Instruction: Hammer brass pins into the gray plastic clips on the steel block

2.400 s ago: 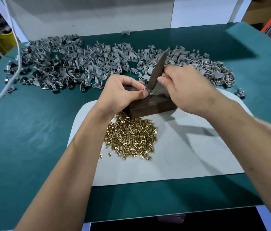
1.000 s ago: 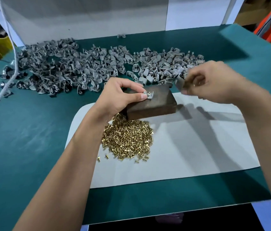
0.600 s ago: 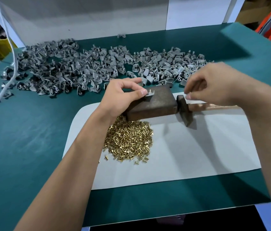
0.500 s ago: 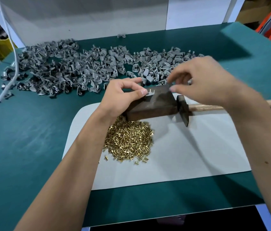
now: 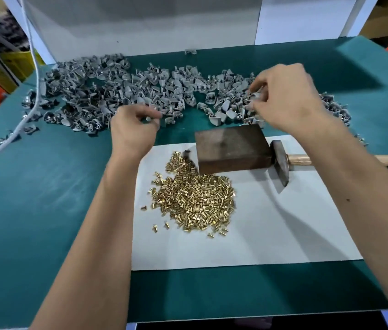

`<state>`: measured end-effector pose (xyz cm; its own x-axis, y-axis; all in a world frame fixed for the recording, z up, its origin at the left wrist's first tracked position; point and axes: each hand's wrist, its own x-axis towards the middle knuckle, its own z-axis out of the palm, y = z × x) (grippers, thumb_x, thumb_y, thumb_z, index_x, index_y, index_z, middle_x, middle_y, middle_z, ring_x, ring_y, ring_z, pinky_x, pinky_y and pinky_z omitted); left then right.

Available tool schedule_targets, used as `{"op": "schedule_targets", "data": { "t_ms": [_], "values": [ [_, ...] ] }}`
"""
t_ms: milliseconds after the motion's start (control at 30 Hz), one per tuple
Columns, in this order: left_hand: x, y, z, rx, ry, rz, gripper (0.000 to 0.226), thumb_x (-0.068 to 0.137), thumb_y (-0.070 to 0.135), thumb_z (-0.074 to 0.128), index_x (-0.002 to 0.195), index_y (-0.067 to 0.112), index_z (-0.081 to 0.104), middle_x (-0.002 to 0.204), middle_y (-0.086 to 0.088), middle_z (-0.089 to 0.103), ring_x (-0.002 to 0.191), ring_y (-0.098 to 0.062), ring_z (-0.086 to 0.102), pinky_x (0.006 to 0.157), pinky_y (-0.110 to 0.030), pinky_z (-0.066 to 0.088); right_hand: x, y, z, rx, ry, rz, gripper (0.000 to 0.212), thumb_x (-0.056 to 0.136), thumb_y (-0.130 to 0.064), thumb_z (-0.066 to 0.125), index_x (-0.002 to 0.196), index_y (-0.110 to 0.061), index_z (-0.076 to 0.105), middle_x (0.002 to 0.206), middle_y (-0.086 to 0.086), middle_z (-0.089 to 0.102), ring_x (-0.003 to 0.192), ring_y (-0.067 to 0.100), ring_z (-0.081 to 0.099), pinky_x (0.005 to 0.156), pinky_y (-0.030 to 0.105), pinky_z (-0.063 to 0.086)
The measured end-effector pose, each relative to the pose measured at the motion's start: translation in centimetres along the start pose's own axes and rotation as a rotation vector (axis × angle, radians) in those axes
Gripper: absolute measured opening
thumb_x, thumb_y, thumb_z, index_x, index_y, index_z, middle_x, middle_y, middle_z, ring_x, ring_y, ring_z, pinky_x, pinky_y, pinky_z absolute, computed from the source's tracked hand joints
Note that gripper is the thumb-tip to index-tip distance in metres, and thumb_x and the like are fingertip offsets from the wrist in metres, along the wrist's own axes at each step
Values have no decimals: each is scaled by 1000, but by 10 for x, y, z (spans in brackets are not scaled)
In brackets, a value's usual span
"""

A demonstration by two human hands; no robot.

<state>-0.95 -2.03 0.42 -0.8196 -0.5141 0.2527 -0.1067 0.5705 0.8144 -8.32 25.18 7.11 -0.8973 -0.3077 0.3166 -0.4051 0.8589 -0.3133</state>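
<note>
Two hands reach into the gray clips [image 5: 140, 91]: the left hand [image 5: 132, 129] drops one, fingers loosely curled; the right hand [image 5: 286, 98] seems to pinch another. Nearer me, steel block [image 5: 232, 146] sits bare, hammer [image 5: 281, 163] down. Next: seat clip, add brass pins [image 5: 195, 201].

No text, label, brand, number or sign can be read anywhere in the head view.
</note>
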Motion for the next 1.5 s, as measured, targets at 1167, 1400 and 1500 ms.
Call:
{"op": "schedule_targets", "data": {
  "t_ms": [1167,1400,1500],
  "values": [
    [11,-40,-42,243,-35,28,10,79,10,81,85,17,77,71,7,66,63,-2,57,59,-10,40,-72,-172,74,192,-637,-733,11,83,-14,74,81,-25,70,80,-6,69,74,17,66,70,40,56],
    [8,-29,-38,25,61,-47,7,90,16,73,84,18,77,72,-2,72,63,-11,63,68,-28,55,-75,-169,65,55,-616,-772,13,87,-6,60,92,-13,70,96,5,70,86,29,65,71,41,55],
    [-2,-7,-30,-367,55,-153,6,90,6,73,86,9,78,81,-11,77,73,-17,72,81,-40,63,-68,-147,45,228,-531,-685,8,99,-21,62,91,-20,63,94,-5,65,84,10,61,77,29,49]
  ]
}}
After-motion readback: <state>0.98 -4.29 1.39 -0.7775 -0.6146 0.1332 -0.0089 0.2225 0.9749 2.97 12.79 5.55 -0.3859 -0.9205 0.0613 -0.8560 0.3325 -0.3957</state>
